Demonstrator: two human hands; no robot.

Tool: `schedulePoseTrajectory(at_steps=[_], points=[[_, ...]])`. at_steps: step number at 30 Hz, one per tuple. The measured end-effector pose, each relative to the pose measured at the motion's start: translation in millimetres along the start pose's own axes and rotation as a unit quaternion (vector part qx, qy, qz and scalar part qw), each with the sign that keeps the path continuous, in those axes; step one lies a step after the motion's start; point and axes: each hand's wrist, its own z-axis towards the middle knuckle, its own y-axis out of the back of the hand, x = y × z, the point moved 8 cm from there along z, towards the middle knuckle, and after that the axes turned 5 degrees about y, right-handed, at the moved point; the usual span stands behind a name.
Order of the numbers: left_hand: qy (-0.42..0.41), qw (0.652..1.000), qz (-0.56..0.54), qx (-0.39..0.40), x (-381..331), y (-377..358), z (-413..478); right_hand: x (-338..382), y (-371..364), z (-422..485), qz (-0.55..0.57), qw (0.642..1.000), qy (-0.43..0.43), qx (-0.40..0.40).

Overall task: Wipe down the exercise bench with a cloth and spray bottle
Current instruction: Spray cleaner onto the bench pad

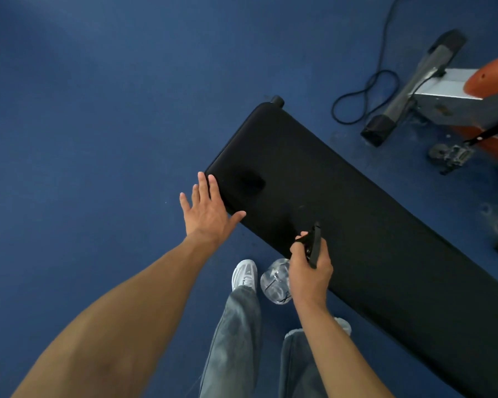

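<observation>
A long black padded exercise bench point(342, 202) runs diagonally from upper middle to the lower right corner. My left hand point(206, 211) is open with fingers spread, at the bench's near left corner, thumb touching its edge. My right hand point(309, 271) grips a clear spray bottle point(276, 281) by its black trigger head point(314, 245), held over the bench's near edge with the nozzle pointing toward the pad. A darker patch point(252, 182) shows on the pad near my left hand. No cloth is in view.
Blue carpet point(98, 124) covers the floor. An orange and grey exercise bike point(457, 90) with a pedal point(450, 156) stands at the upper right, a black cable point(365, 93) looped beside it. My legs and a white shoe point(245, 274) stand close to the bench.
</observation>
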Motion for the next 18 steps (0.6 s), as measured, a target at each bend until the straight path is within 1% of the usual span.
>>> schedulePoseTrajectory(at_steps=[2, 3, 5, 7, 11, 14, 18], points=[[0.002, 1.0, -0.016, 0.008, 2.3, 11.6, -3.3, -1.7, 24.9, -7.4, 0.013, 1.0, 0.009, -0.012], [-0.016, 0.999, -0.03, -0.013, -0.8, 22.1, -8.2, -0.5, 38.7, -11.2, 0.018, 1.0, 0.015, -0.016], [-0.086, 0.992, -0.063, -0.069, -17.6, 46.6, -29.4, 1.0, 67.5, -20.8, 0.027, 0.999, 0.022, -0.017], [-0.153, 0.979, -0.101, -0.085, -43.4, 64.2, -62.7, 0.9, 102.0, -33.1, 0.028, 0.999, 0.024, -0.028], [-0.27, 0.948, -0.16, -0.06, -113.8, 82.0, -145.1, -8.3, 178.5, -58.3, 0.043, 0.997, -0.002, -0.06], [-0.352, 0.921, -0.16, -0.04, -176.5, 84.3, -217.6, -25.9, 239.9, -75.5, 0.074, 0.989, -0.022, -0.123], [-0.443, 0.884, -0.15, 0.017, -256.8, 71.5, -312.5, -43.1, 319.6, -101.2, 0.13, 0.974, -0.02, -0.186]])
